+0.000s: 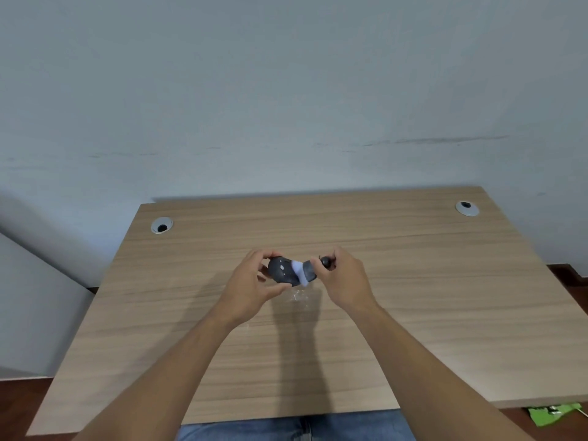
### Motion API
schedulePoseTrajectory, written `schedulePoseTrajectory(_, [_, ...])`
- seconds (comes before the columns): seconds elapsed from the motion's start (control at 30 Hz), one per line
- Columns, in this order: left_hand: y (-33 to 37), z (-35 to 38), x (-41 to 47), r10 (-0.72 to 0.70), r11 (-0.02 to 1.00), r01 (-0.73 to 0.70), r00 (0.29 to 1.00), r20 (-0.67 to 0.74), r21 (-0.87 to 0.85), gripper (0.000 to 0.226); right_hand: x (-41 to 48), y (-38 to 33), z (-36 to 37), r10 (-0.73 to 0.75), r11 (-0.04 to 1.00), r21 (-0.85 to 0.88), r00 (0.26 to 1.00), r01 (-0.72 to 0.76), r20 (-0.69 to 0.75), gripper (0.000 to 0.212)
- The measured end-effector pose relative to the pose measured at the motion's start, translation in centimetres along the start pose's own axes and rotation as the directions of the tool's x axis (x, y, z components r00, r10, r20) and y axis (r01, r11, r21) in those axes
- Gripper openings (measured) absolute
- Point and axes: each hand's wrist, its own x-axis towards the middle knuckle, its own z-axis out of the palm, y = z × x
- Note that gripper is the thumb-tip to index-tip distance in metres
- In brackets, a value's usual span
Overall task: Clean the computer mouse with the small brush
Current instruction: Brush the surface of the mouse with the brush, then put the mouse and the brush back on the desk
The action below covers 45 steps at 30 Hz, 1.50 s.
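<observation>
Frame centre: left hand (254,281) clasps mouse (281,270) above table (413,297); right hand (343,278) pinches brush (307,272), bristles touching mouse's right end, long axis left-right.

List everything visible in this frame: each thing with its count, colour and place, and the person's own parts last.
computer mouse: 1, dark grey, held above the desk centre
small brush: 1, dark handle, white bristles, bristles against the mouse
desk: 1, light wood grain, fills the lower frame
cable grommets: 2, grey, far left and far right corners of the desk
clear scrap: 1, shiny, on the desk under the mouse; cannot tell what it is
green object: 1, on the floor at lower right
wall: pale grey-blue, behind the desk
jeans: blue, bottom edge
left hand: fingers around the mouse
right hand: fingers gripping the brush
</observation>
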Motion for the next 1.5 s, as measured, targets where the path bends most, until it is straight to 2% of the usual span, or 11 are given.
schedulePoseTrajectory(0.13, [-0.3,-0.5,0.0,-0.177,0.934,0.205,0.977,0.119,-0.293,0.06,0.0,1.0,-0.4,0.112,0.992,0.07,0.993,-0.11,-0.031,0.027])
schedulePoseTrajectory(0.27, [-0.6,-0.2,-0.7,-0.271,0.706,0.374,0.927,0.258,-0.601,0.066,-0.4,0.7,-0.5,0.113,0.989,0.099,0.993,-0.11,-0.022,0.029])
schedulePoseTrajectory(0.5, [-0.2,0.4,0.1,-0.313,0.563,0.441,0.897,0.313,-0.699,0.067,-0.7,0.3,-0.5,0.047,0.995,0.088,0.998,-0.051,0.04,0.027])
schedulePoseTrajectory(0.67, [0.4,1.2,0.5,-0.304,0.648,0.412,0.911,0.278,-0.641,0.048,-1.0,0.1,-0.3,0.015,0.995,0.096,0.998,-0.021,0.064,0.027])
schedulePoseTrajectory(0.8, [-0.1,1.3,0.6,-0.29,0.887,0.305,0.952,0.095,-0.347,0.038,-1.2,-0.7,-0.6,-0.018,0.99,0.14,1.0,0.017,0.009,0.027])
schedulePoseTrajectory(0.9, [-0.1,1.4,0.4,-0.197,0.972,0.195,0.98,-0.002,-0.13,0.036,-1.0,-1.9,-0.4,-0.073,0.982,0.174,0.997,0.079,-0.04,0.027])
schedulePoseTrajectory(1.0, [0.1,1.5,0.2,-0.092,0.995,0.09,0.995,-0.042,-0.047,0.039,-0.9,-2.2,0.0,-0.126,0.985,0.116,0.992,0.126,-0.012,0.029])
schedulePoseTrajectory(1.1, [-0.2,1.2,0.0,0.001,1.0,-0.001,0.997,-0.072,-0.002,0.037,-0.2,-0.9,-0.3,-0.053,0.994,0.088,0.997,0.058,-0.056,0.026])
schedulePoseTrajectory(1.2, [-0.8,0.8,-0.3,0.028,0.999,-0.026,0.996,-0.084,0.02,0.034,0.0,0.3,-0.8,0.016,0.994,0.105,0.997,-0.008,-0.078,0.027])
schedulePoseTrajectory(1.4, [-1.1,1.6,-0.5,0.076,0.993,-0.066,0.993,-0.093,0.098,0.037,-0.6,-0.5,0.1,-0.064,0.994,0.095,0.998,0.061,0.029,0.035])
schedulePoseTrajectory(1.5, [-1.1,1.9,-0.7,0.096,0.993,-0.089,0.99,-0.105,0.076,0.036,-0.4,0.3,-0.1,-0.011,0.995,0.098,1.0,0.012,-0.009,0.033])
